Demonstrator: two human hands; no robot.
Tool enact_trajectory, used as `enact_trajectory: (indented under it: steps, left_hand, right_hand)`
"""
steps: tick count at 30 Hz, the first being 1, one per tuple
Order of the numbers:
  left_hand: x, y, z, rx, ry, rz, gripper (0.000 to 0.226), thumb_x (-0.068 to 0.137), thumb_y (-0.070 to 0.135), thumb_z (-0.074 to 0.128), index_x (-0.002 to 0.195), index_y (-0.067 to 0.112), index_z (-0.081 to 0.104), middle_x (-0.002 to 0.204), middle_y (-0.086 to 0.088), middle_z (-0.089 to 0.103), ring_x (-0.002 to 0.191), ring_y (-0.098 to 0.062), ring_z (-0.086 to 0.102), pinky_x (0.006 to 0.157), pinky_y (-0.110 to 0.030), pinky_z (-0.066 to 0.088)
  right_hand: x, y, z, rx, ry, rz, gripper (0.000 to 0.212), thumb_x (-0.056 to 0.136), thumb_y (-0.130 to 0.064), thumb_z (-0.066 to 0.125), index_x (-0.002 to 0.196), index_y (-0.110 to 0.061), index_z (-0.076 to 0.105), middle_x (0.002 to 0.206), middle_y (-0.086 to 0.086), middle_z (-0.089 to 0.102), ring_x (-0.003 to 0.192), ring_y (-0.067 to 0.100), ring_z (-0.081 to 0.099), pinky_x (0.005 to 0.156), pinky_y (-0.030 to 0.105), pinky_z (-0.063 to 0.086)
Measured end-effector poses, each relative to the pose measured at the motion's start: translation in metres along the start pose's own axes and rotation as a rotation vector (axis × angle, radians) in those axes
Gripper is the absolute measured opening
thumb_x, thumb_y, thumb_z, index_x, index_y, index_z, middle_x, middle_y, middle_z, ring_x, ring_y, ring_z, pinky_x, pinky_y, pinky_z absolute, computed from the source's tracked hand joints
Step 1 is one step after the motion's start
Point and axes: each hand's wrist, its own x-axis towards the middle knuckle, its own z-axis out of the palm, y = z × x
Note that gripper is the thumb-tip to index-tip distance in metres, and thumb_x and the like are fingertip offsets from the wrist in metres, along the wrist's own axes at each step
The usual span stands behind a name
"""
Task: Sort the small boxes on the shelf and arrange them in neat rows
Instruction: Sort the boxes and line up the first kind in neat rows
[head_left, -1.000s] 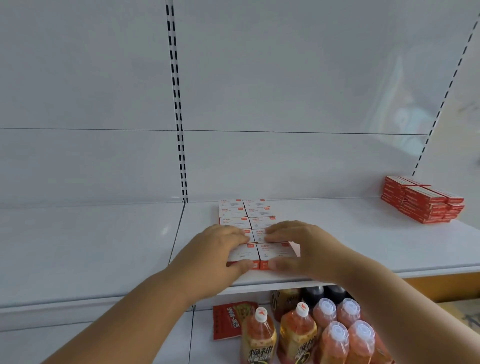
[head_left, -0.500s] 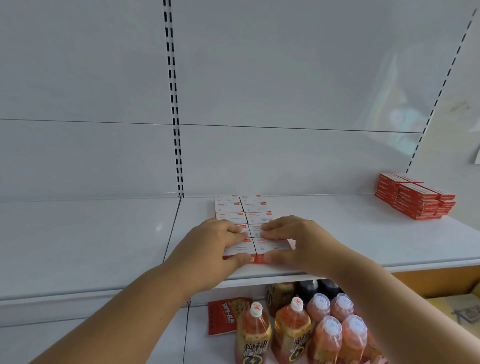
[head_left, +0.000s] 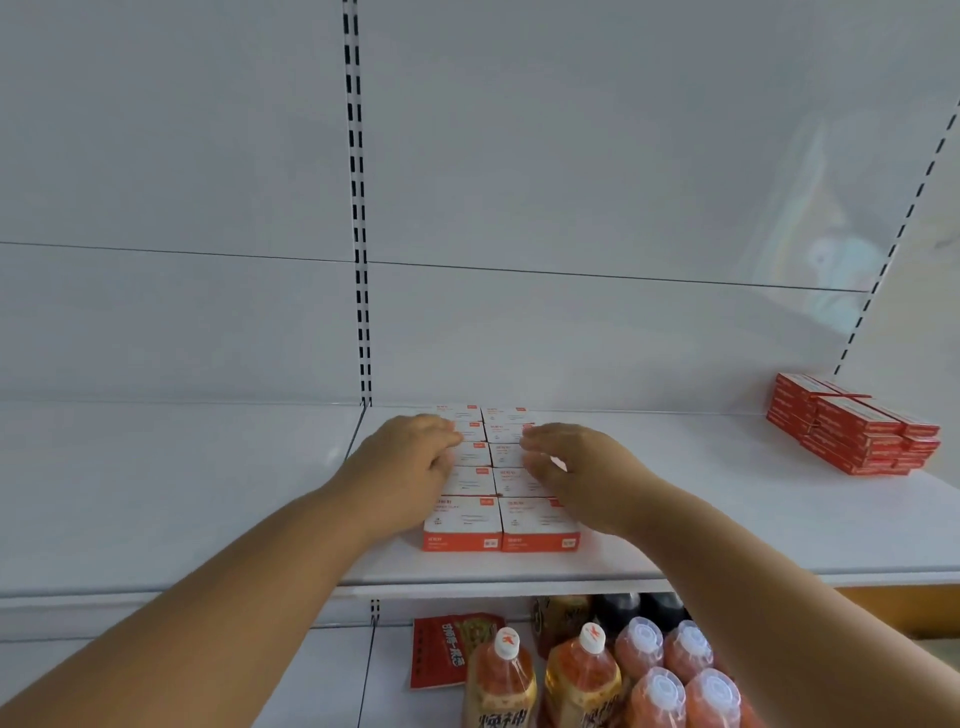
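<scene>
On the shelf (head_left: 675, 519), bare white surface lay open to the left of the small boxes (head_left: 498, 483) and between them and the red stack (head_left: 852, 431) at the far right. Both hands (head_left: 410, 462) flanked the block of boxes, blocking its sides. The back panel (head_left: 571, 338) closed off the rear; the space above stood open.

You can read no text with certainty: print on the small boxes (head_left: 462, 525), red packet (head_left: 447, 654) and bottles (head_left: 501, 691) is blurred.
</scene>
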Motion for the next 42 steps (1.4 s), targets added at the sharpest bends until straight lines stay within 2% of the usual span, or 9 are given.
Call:
enact_trajectory:
  steps: [4, 11, 14, 16, 18, 32, 37, 40, 42]
  left_hand:
    - [0.002, -0.003, 0.009, 0.004, -0.023, -0.001, 0.028, 0.099, 0.03, 0.052, 0.122, 0.025, 0.068, 0.126, 0.011, 0.063, 0.12, -0.011, 0.052, 0.104, -0.03, 0.043]
    - [0.005, -0.005, 0.009, -0.044, 0.014, -0.02, 0.027, 0.099, 0.027, 0.053, 0.123, 0.024, 0.066, 0.126, 0.011, 0.059, 0.119, -0.01, 0.05, 0.103, -0.028, 0.042]
    - [0.01, -0.012, 0.005, -0.038, 0.157, -0.226, 0.015, 0.098, 0.027, 0.048, 0.093, 0.022, 0.062, 0.1, 0.009, 0.06, 0.094, -0.013, 0.058, 0.081, -0.03, 0.05]
    - [0.016, -0.017, 0.002, 0.091, 0.049, -0.35, 0.029, 0.098, 0.034, 0.041, 0.075, 0.021, 0.053, 0.079, 0.004, 0.058, 0.074, -0.015, 0.056, 0.064, -0.031, 0.045]
    - [0.02, -0.017, 0.003, 0.139, -0.098, -0.37, 0.042, 0.1, 0.044, 0.037, 0.069, 0.02, 0.053, 0.072, 0.003, 0.059, 0.071, -0.017, 0.058, 0.064, -0.03, 0.045]
    - [0.025, -0.016, 0.019, 0.175, -0.125, -0.338, 0.038, 0.101, 0.044, 0.035, 0.081, 0.022, 0.058, 0.077, 0.006, 0.063, 0.074, -0.014, 0.062, 0.066, -0.03, 0.05]
    - [0.039, -0.022, 0.011, 0.182, -0.112, -0.364, 0.043, 0.102, 0.046, 0.029, 0.092, 0.017, 0.059, 0.084, 0.003, 0.062, 0.084, -0.018, 0.06, 0.073, -0.031, 0.047]
    - [0.05, -0.026, 0.011, 0.197, -0.122, -0.378, 0.046, 0.102, 0.049, 0.026, 0.109, 0.022, 0.062, 0.107, -0.001, 0.066, 0.095, -0.021, 0.059, 0.084, -0.034, 0.048]
    - [0.057, -0.029, 0.014, 0.192, -0.134, -0.393, 0.052, 0.102, 0.052, 0.024, 0.117, 0.021, 0.063, 0.115, -0.002, 0.066, 0.105, -0.023, 0.06, 0.09, -0.036, 0.048]
  right_hand:
    - [0.003, 0.002, 0.009, 0.0, -0.013, 0.0, 0.039, 0.1, -0.036, 0.045, 0.133, -0.02, 0.059, 0.143, -0.008, 0.051, 0.132, 0.01, 0.043, 0.108, 0.02, 0.027]
    - [0.006, 0.004, 0.008, 0.05, 0.011, 0.004, 0.034, 0.097, -0.037, 0.051, 0.126, -0.023, 0.065, 0.139, -0.01, 0.053, 0.126, 0.01, 0.048, 0.109, 0.026, 0.034]
    - [0.012, 0.011, -0.001, 0.115, 0.124, 0.133, 0.025, 0.096, -0.042, 0.05, 0.107, -0.024, 0.066, 0.114, -0.008, 0.064, 0.098, 0.011, 0.057, 0.086, 0.028, 0.047]
    - [0.02, 0.015, -0.008, 0.006, 0.047, 0.293, 0.036, 0.098, -0.047, 0.041, 0.083, -0.019, 0.057, 0.087, -0.001, 0.062, 0.079, 0.017, 0.056, 0.069, 0.03, 0.046]
    - [0.027, 0.014, -0.005, -0.044, -0.131, 0.389, 0.047, 0.1, -0.051, 0.032, 0.078, -0.015, 0.053, 0.08, 0.002, 0.059, 0.077, 0.021, 0.056, 0.071, 0.032, 0.046]
    - [0.034, 0.016, 0.015, -0.155, -0.163, 0.375, 0.049, 0.101, -0.049, 0.026, 0.072, -0.018, 0.051, 0.074, 0.0, 0.058, 0.071, 0.019, 0.056, 0.065, 0.03, 0.042]
    - [0.046, 0.022, 0.009, -0.112, -0.124, 0.418, 0.052, 0.1, -0.053, 0.023, 0.097, -0.014, 0.057, 0.083, -0.001, 0.056, 0.083, 0.022, 0.055, 0.072, 0.032, 0.042]
    - [0.065, 0.027, 0.012, -0.158, -0.152, 0.407, 0.054, 0.1, -0.052, 0.022, 0.126, -0.016, 0.054, 0.104, 0.0, 0.058, 0.087, 0.019, 0.05, 0.074, 0.033, 0.041]
    - [0.074, 0.028, 0.015, -0.157, -0.182, 0.403, 0.053, 0.101, -0.051, 0.022, 0.125, -0.016, 0.054, 0.108, 0.002, 0.059, 0.088, 0.019, 0.049, 0.075, 0.033, 0.041]
